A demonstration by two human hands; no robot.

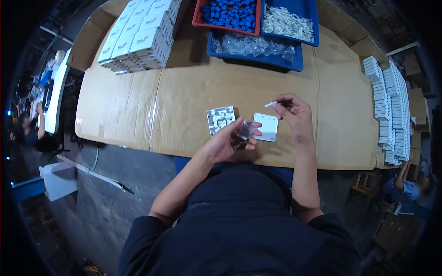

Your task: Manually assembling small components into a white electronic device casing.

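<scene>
My left hand (230, 140) is closed around a small clear plastic piece (247, 129), perhaps a bag or cover; its exact kind is hard to make out. In my right hand (296, 116), thumb and fingers pinch a small white stick-like part (270, 104), raised over the cardboard. Between the hands lies a flat white square panel (266, 125), partly behind my left fingers. Left of it sits a square grey-and-white patterned piece (221, 120) with a dark curved shape on it, partly covered by my left hand.
White boxes (138, 39) are stacked at the back left. Behind the hands stand a red bin (197, 20) of blue parts, a blue bin (315, 27) of white sticks and a blue tray (258, 63) of clear plastic pieces. Tall piles of white panels (386, 108) line the right edge.
</scene>
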